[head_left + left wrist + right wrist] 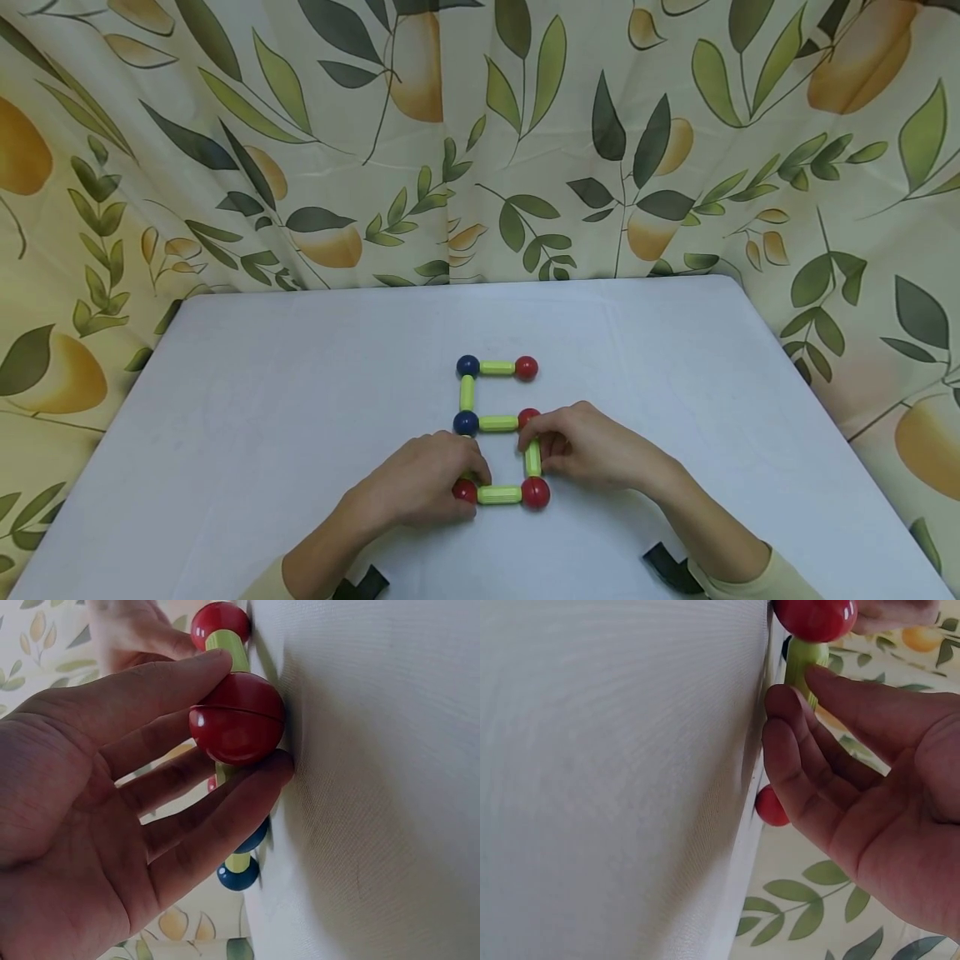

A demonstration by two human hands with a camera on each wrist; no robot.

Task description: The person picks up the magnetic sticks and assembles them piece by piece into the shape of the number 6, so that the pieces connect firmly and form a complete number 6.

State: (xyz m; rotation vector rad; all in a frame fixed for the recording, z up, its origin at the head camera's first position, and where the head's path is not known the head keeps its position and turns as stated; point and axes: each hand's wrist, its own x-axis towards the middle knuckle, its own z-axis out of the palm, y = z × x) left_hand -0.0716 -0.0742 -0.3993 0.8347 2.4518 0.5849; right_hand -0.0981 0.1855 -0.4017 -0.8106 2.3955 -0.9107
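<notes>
A flat figure of yellow-green ridged rods and red and dark blue balls lies on the white table. My left hand [431, 479] holds the lower-left red ball [238, 720], thumb on one side and fingers round the other. My right hand [600, 446] pinches the right upright rod [532, 458] between thumb and fingers. Below that rod is the lower-right red ball [536, 493], joined by the bottom rod [499, 496]. The middle red ball [528, 416] is partly covered by my right fingers. Two blue balls, the upper [468, 367] and the middle [466, 423], stand on the left.
A white cloth covers the table [300, 375]. The top rod [497, 367] ends at another red ball [527, 368]. A leaf-and-fruit patterned curtain [540, 167] hangs behind and beside the table. Black straps [671, 571] show near both wrists.
</notes>
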